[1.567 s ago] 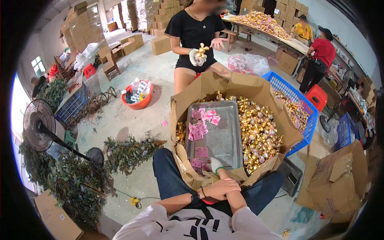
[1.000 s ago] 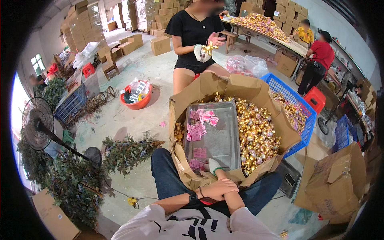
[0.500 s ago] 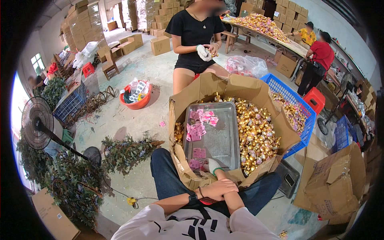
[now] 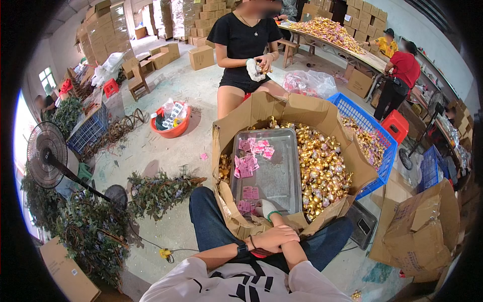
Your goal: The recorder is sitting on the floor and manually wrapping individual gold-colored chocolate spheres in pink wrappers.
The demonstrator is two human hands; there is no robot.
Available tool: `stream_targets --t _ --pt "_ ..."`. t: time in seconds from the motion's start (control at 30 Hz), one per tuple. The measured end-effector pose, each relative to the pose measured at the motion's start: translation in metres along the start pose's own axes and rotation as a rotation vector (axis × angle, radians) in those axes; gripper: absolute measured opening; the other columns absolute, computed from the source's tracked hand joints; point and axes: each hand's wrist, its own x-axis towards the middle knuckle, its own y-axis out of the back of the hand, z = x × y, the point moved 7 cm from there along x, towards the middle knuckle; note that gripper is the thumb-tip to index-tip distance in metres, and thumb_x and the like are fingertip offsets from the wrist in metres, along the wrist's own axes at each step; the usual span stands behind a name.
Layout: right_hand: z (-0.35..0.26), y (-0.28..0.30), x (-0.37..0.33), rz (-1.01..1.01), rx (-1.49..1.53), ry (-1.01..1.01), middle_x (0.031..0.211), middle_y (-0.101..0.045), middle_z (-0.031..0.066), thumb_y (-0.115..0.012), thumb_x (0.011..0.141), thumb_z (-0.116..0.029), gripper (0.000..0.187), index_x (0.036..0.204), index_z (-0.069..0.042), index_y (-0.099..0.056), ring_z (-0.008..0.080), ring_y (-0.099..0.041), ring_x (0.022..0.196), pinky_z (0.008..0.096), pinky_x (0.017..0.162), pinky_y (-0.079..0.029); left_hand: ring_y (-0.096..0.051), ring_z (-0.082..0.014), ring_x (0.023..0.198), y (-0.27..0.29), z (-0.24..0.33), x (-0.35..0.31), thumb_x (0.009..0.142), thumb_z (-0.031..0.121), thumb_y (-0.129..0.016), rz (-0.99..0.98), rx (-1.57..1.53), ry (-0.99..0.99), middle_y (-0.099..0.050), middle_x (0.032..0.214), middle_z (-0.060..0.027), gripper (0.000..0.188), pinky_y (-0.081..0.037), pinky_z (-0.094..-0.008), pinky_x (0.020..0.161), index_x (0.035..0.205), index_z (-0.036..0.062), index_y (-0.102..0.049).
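My left hand (image 4: 275,238), at the end of an arm with a dark watch, lies closed over my right wrist. My right hand (image 4: 266,207) wears a white glove, with a green bracelet at its wrist, and rests at the near edge of a grey metal tray (image 4: 282,176); its fingers are too unclear to read. Pink printed tags (image 4: 246,165) lie scattered along the tray's left side and beside the glove. The tray sits in an open cardboard box (image 4: 229,201) among many small shiny gold ornaments (image 4: 322,168).
Across the box a person in black (image 4: 246,45) handles a small gold piece with one gloved hand. To the right stands a blue crate (image 4: 385,168) of ornaments. A red basin (image 4: 173,131), leafy garlands (image 4: 161,194) and a fan (image 4: 48,151) are at left.
My hands and the tray stay as they were. The person opposite has shifted their hands slightly around the small gold piece.
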Motion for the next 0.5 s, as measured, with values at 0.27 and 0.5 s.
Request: stream_targets --t 0.27,0.5 --pt "0.0053 -0.0011 0.0044 0.095 -0.056 0.042 0.085 -0.066 0.0207 -0.062 0.071 -0.023 0.030 0.092 -0.002 -0.064 0.0297 -0.065 0.078 0.0368 0.069 -0.050 -0.049 -0.0289 0.110 -0.0006 -0.0004 0.0000 0.066 0.010 -0.067 -0.004 -0.003 -0.001 -0.054 0.112 -0.0098 0.052 -0.035 -0.0406 0.098 0.116 0.0079 -0.051" --pt "0.0075 -0.0038 0.0065 0.117 -0.023 0.082 0.084 -0.066 0.0208 -0.063 0.072 -0.022 0.030 0.094 -0.001 -0.063 0.0291 -0.065 0.077 0.0375 0.068 -0.050 -0.050 -0.0292 0.109 0.0001 0.0000 0.0000 0.066 0.009 -0.066 0.006 -0.002 -0.010 -0.054 0.112 -0.0100 0.052 -0.035 -0.0405 0.098 0.116 0.0078 -0.050"
